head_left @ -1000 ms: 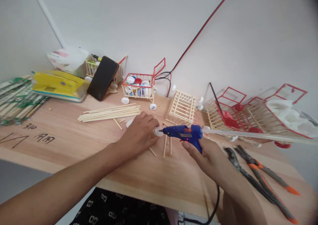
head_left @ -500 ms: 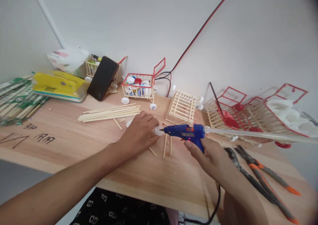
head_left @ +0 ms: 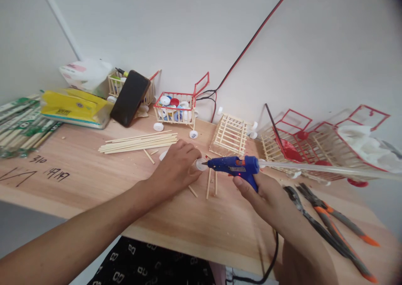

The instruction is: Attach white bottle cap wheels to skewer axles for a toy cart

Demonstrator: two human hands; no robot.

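Note:
My right hand is wrapped round the handle of a blue hot glue gun, with a long clear glue stick running out of its back. The gun's nozzle points left into a white bottle cap. My left hand pinches that cap, its open side turned toward the nozzle. Another white cap lies partly hidden behind my left hand. Several short wooden sticks rest on the table below the nozzle.
A pile of wooden sticks lies left of centre. Behind stand a small stick cart with caps, an overturned stick cart and a phone. Pliers lie at right, more stick carts behind them.

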